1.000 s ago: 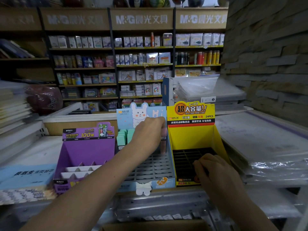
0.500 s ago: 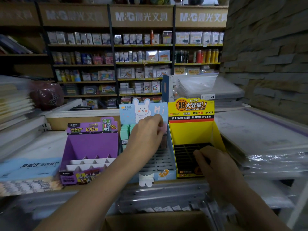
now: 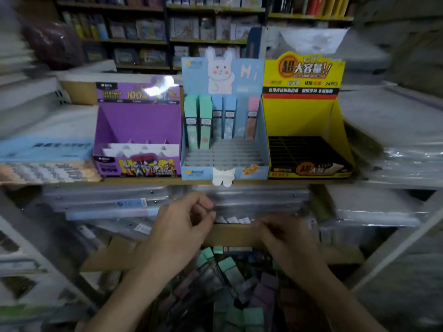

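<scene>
Three display boxes stand side by side on the shelf: a purple one (image 3: 137, 125), a light blue bunny one (image 3: 261, 140) and a yellow one (image 3: 299, 116). Several slim green, blue and pink packs (image 3: 206, 123) stand upright in the back row of the blue box. The pink pack (image 3: 253, 116) is at the right end. Below the shelf, my left hand (image 3: 182, 228) hangs with loosely curled fingers and holds nothing. My right hand (image 3: 285, 238) is beside it, blurred. Both hover over a cardboard box (image 3: 239, 237) of loose packs (image 3: 227, 267).
Plastic-wrapped stacks (image 3: 395, 149) lie to the right of the displays and on the lower shelf. A flat blue package (image 3: 45, 149) sits left of the purple box. Stocked shelves (image 3: 148, 27) fill the background.
My left hand has let go of the pink pack in the blue display and dropped below the shelf. My right hand has left the yellow box and come down too. The view has tilted downward.
</scene>
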The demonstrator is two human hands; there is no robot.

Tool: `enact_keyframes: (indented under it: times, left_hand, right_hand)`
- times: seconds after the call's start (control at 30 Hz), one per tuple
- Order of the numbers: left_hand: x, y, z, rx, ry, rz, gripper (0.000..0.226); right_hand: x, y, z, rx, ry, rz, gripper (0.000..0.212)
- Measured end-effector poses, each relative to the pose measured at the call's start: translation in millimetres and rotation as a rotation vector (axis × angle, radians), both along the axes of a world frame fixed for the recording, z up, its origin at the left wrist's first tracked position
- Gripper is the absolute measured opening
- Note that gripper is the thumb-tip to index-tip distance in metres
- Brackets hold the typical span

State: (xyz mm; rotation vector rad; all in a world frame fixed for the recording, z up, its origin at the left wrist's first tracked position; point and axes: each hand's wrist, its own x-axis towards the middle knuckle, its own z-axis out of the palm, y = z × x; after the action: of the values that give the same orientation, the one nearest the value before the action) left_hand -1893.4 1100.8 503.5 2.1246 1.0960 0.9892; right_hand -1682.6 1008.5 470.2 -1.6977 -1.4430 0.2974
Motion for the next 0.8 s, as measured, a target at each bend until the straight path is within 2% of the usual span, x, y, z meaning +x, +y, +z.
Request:
enact_keyframes:
  times: [0.1, 0.2, 0.37, 0.43, 0.6, 0.7, 0.8]
  left_hand:
    - [-10, -2, -46, -0.152, 0.034, 0.042, 0.015]
    - [-17, -8, -82, -0.278, 0.052, 0.029, 0.015]
    - [-27, -15, -127, -0.395, 0.252, 0.018, 0.006]
    - [-34, -15, -137, -0.415, 0.323, 0.061, 0.012]
    - [-44, -16, -155, -0.440, 0.452, 0.104, 0.049]
    - [-45, -13, -160, -0.482, 0.481, 0.137, 0.057]
    - [-44, -13, -160, -0.504, 0.505, 0.148, 0.063]
  right_hand:
    - [-8, 0, -38, -0.124, 0.044, 0.022, 0.029]
    - [-15, -3, -68, -0.217, 0.049, 0.033, 0.018]
    - [-13, -9, -104, -0.475, -0.033, 0.071, 0.008]
    - [-15, -12, -114, -0.563, -0.036, 0.094, 0.005]
    - [-38, -11, -120, -0.526, -0.007, 0.101, 0.002]
    - [-57, -4, -120, -0.484, 0.026, 0.119, 0.005]
    - [-71, 4, -120, -0.485, -0.074, 0.138, 0.007]
